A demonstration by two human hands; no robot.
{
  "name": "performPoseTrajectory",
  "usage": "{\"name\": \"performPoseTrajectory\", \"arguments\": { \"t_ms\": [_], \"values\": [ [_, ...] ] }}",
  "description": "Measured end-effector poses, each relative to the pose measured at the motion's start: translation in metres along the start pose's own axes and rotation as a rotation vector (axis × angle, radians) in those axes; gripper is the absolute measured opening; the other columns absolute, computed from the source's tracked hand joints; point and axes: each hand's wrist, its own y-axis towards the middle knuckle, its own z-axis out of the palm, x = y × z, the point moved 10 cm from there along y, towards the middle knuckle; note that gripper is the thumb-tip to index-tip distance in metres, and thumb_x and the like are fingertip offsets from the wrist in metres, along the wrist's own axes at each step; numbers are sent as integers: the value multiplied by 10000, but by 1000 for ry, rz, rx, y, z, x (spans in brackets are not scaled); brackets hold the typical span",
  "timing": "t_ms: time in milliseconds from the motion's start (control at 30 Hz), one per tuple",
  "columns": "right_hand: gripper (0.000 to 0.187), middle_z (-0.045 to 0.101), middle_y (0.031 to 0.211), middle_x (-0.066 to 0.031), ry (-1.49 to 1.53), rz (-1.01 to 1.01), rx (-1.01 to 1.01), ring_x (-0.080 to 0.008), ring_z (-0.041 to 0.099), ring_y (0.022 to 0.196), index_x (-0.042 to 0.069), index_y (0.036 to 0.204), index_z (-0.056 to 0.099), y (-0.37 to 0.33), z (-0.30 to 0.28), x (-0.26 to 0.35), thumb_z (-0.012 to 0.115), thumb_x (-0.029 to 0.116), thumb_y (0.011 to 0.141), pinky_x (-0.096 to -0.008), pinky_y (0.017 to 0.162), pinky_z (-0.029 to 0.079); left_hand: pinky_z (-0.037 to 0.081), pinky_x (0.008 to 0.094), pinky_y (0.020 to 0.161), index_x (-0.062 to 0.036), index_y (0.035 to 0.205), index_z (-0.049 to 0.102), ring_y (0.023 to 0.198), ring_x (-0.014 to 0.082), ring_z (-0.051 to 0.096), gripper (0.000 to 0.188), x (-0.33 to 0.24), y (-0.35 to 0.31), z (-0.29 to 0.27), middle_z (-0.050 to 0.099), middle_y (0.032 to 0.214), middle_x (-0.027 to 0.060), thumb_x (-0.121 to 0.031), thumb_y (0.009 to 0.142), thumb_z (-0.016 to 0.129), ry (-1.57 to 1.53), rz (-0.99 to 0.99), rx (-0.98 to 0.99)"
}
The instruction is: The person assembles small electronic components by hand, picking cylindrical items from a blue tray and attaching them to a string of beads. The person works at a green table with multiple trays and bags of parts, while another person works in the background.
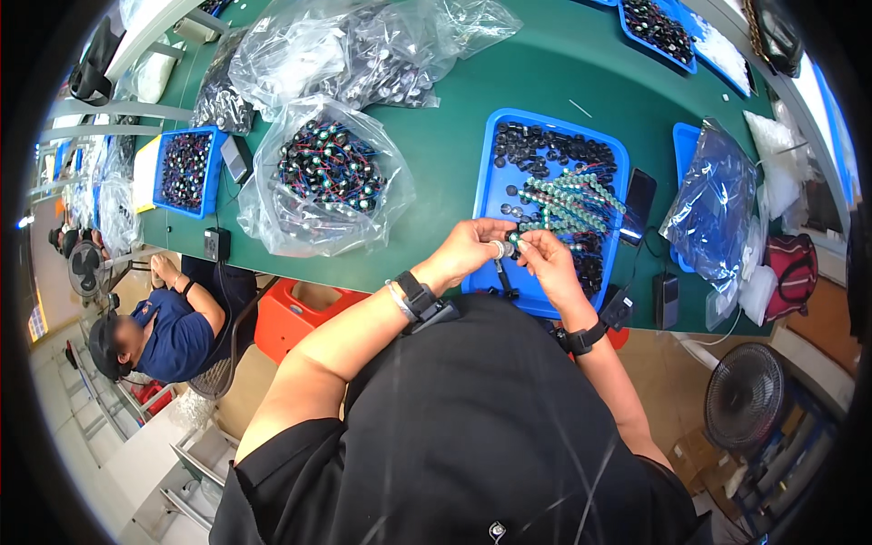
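Over the near part of a blue tray (488,168), both my hands meet with fingertips almost touching. My left hand (461,252) is closed in a pinch on a small round part (513,240), dark with a greenish face. My right hand (549,263) pinches the same part from the other side; its fingers cover some of it. A pale round thing (499,249) shows at my left fingertips, too small to name. Black round caps (548,147) lie loose at the tray's far side. Rows of small green round boards with thin wires (572,202) lie across its middle.
Left on the green table (436,168) stands a clear bag of wired round parts (331,168). Another blue tray (187,173) is farther left. A phone (639,202) and a plastic bag (711,195) are on the right. A co-worker (177,331) sits at left.
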Motion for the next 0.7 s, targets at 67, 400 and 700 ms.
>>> {"name": "performPoseTrajectory", "arguments": {
  "t_ms": [67, 400, 700],
  "values": [
    [73, 587, 751, 3, -8, 13, -6, -58, 548, 637, 28, 938, 575, 0, 1, -4, 578, 90, 899, -191, 507, 376, 458, 257, 857, 71, 1207, 524, 962, 129, 559, 422, 0, -1, -1, 595, 1070, 99, 28, 794, 599, 24, 10, -22],
    [142, 648, 810, -84, -214, 157, 61, -110, 611, 638, -28, 975, 600, -8, 22, 3, 522, 58, 894, -216, 528, 480, 501, 303, 723, 21, 1005, 596, 807, 179, 624, 189, -6, 0, -9, 643, 899, 119, -22, 822, 613, 490, 187, -186],
    [165, 642, 834, -99, -29, 161, -26, -142, 620, 661, -27, 1023, 572, -7, 15, -1, 538, 74, 898, -251, 542, 495, 504, 324, 653, -5, 964, 599, 731, 194, 624, 139, -44, -33, -79, 647, 829, 142, -84, 851, 606, 423, 514, -697]
  ]
}}
